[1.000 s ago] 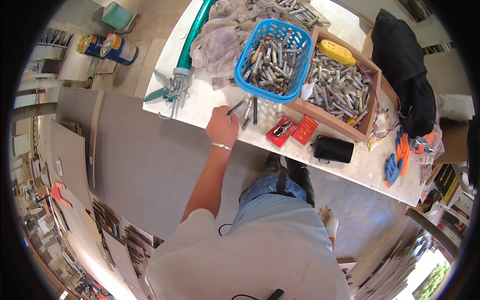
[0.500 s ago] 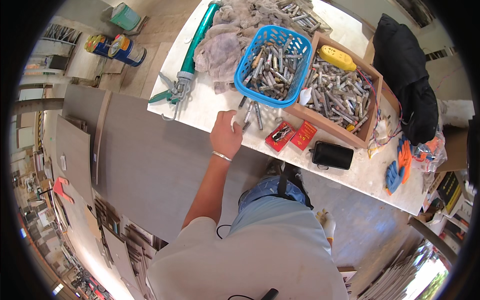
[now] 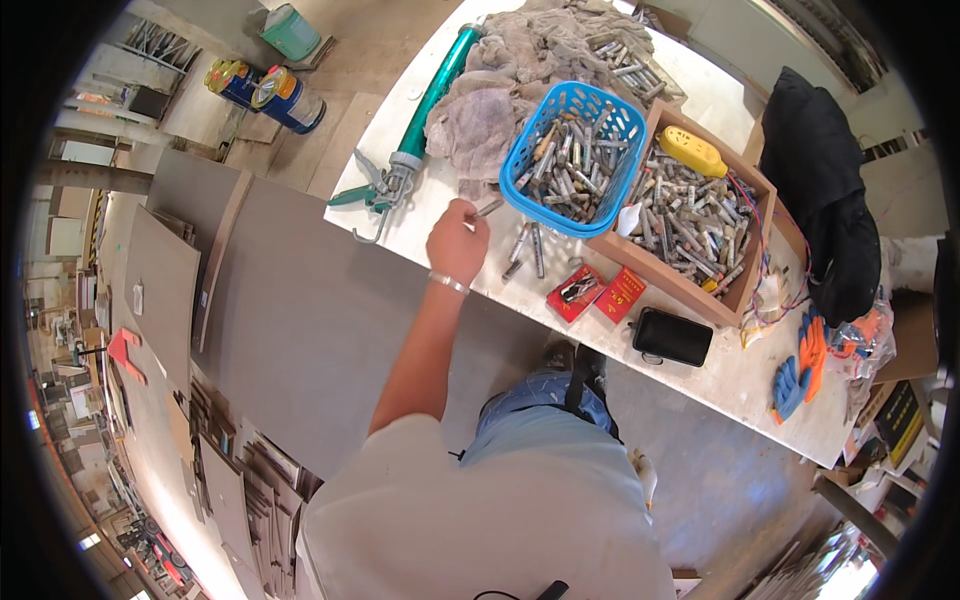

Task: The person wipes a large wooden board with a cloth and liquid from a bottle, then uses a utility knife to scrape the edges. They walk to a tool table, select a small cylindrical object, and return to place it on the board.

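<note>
Near the front left edge of the table, my left hand [image 3: 460, 241] is closed on a short grey crayon-like stick [image 3: 490, 208], whose end points toward the blue basket [image 3: 509, 170]. Similar worn stubs fill the basket. A few loose sticks [image 3: 539, 250] lie on the table just right of the hand. My right hand [image 3: 645, 478], in a pale glove, hangs low by my side. My shirt covers most of it, so its fingers do not show clearly.
Beside the basket stands a wooden box [image 3: 690, 288] of stubs with a yellow power strip [image 3: 694, 151]. A green caulking gun [image 3: 412, 150] and grey rags [image 3: 478, 125] lie left. Red packets [image 3: 621, 295], a black case [image 3: 672, 336] and work gloves [image 3: 790, 383] line the front.
My left hand has shifted from beside the loose sticks and now holds one, tilted toward the basket. The view has moved slightly. My right hand is more hidden behind the shirt.
</note>
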Demonstrator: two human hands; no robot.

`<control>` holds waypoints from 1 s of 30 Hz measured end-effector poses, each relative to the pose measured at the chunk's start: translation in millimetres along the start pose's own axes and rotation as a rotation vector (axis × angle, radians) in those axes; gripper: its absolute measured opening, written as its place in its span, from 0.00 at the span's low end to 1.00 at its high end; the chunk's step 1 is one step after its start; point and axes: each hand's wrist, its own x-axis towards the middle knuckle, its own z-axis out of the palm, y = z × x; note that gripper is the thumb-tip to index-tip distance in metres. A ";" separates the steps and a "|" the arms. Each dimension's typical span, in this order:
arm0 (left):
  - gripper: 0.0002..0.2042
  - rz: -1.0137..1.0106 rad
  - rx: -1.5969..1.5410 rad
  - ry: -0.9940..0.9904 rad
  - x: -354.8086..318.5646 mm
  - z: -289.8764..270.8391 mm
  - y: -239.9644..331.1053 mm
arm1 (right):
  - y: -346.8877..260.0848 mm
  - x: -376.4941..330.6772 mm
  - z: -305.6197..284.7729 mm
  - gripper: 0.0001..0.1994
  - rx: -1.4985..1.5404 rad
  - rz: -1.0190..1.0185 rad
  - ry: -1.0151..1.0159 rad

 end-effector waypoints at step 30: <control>0.13 0.288 -1.090 -0.126 -54.4 -129.4 110.2 | -4.3 25.6 2.5 0.21 -0.237 0.017 0.131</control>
